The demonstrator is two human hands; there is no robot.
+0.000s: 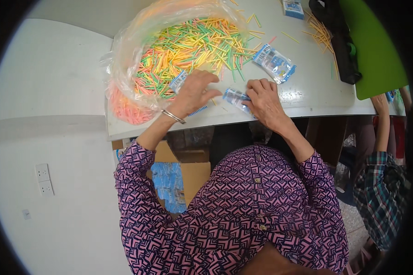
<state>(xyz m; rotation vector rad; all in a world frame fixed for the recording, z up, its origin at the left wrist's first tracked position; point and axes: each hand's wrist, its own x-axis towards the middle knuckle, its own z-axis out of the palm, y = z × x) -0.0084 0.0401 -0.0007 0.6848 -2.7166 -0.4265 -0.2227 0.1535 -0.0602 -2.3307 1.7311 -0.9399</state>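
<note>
A small clear packet with blue-and-white striped ends [235, 96] is on the table's near part, with the curled fingers of my right hand [267, 104] closed over its right end. My left hand [196, 93], a silver bangle on its wrist, hovers to the left with thumb and fingers apart. Partly hidden beneath it is another striped packet [177, 81]; whether the hand touches it I cannot tell. Just behind both hands, a large clear plastic bag [124, 68] lies open, full of short thin sticks [183, 46] in yellow, green, orange and pink.
Farther right lies a bigger-looking blue-and-white packet [275, 63]. Loose yellowish sticks [320, 32] sit beside a black object [344, 50] and a green board [376, 50]. A co-worker's hand [380, 103] shows at the right edge. Below the table stands an open cardboard box [195, 178] with blue packets.
</note>
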